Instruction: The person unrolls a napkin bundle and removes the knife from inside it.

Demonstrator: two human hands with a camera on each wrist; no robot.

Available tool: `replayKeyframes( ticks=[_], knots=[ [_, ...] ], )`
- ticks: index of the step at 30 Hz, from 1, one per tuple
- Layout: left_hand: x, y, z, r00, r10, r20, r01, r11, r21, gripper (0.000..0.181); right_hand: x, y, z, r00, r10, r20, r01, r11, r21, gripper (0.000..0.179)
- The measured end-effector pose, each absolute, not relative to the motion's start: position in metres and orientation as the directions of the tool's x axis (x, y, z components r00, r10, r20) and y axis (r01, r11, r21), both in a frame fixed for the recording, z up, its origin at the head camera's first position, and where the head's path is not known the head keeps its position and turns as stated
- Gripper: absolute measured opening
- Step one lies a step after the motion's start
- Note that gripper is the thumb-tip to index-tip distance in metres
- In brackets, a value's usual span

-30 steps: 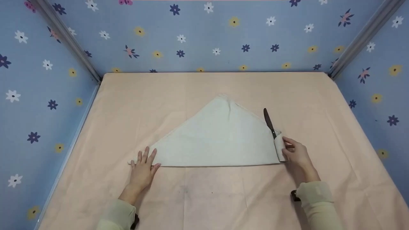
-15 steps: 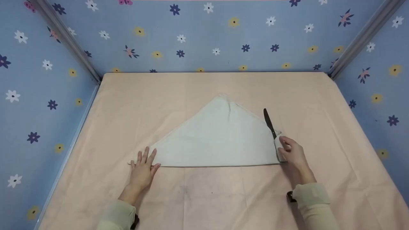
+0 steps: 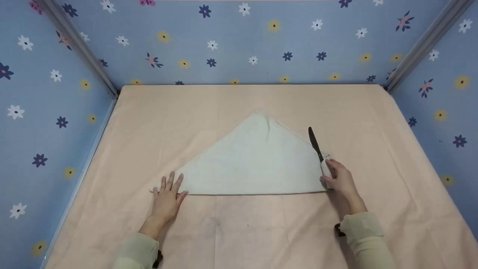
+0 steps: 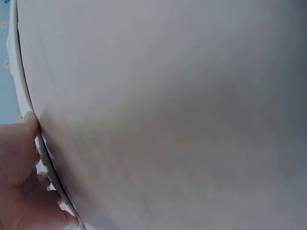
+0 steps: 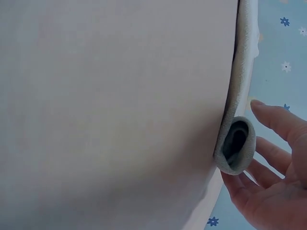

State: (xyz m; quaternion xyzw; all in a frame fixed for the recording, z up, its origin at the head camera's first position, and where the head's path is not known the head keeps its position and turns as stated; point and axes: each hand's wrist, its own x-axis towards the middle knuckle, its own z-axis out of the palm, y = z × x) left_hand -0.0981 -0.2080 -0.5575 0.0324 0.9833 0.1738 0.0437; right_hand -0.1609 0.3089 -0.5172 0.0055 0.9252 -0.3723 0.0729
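Observation:
A white cloth napkin (image 3: 242, 160) lies folded into a triangle, its long edge toward the person. At its right corner the cloth is rolled up around the lower part of a dark table knife (image 3: 314, 141), whose blade sticks out at the far end. My right hand (image 3: 341, 181) rests around this roll, fingers on its outer side and thumb reaching over it. In the right wrist view the rolled end (image 5: 235, 146) looks hollow and dark inside, the thumb held above it. My left hand (image 3: 166, 200) lies with spread fingers on the left corner, pressing the napkin down.
A peach cloth (image 3: 246, 231) with creases covers the table. Blue flowered panels (image 3: 224, 41) stand behind and at both sides, with grey metal posts (image 3: 78, 45) at the back corners. Both forearms wear pale sleeves (image 3: 362, 231).
My right hand has shifted slightly left, its thumb now across the roll to the inner side. The left hand and the knife have hardly moved.

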Motion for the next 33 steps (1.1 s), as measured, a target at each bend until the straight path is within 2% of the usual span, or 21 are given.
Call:
replayKeyframes(
  ticks=[13,24,33],
  knots=[
    [-0.0979,-0.2086,-0.5575,-0.994,0.087,-0.066,0.058,0.931,0.359,0.059,-0.1639,0.3080,-0.5184,-0.976,0.015,-0.217,0.165,0.703,-0.691,0.070],
    [-0.0987,-0.2085,-0.5564,-0.993,0.087,-0.076,0.054,0.933,0.355,0.060,-0.1637,0.3091,-0.5221,-0.988,0.005,-0.156,0.113,0.718,-0.687,0.065],
    [-0.0997,-0.2080,-0.5566,-0.993,0.077,-0.086,0.044,0.940,0.337,0.060,-0.1640,0.3090,-0.5214,-0.988,0.021,-0.151,0.117,0.733,-0.670,0.061]
  ],
)
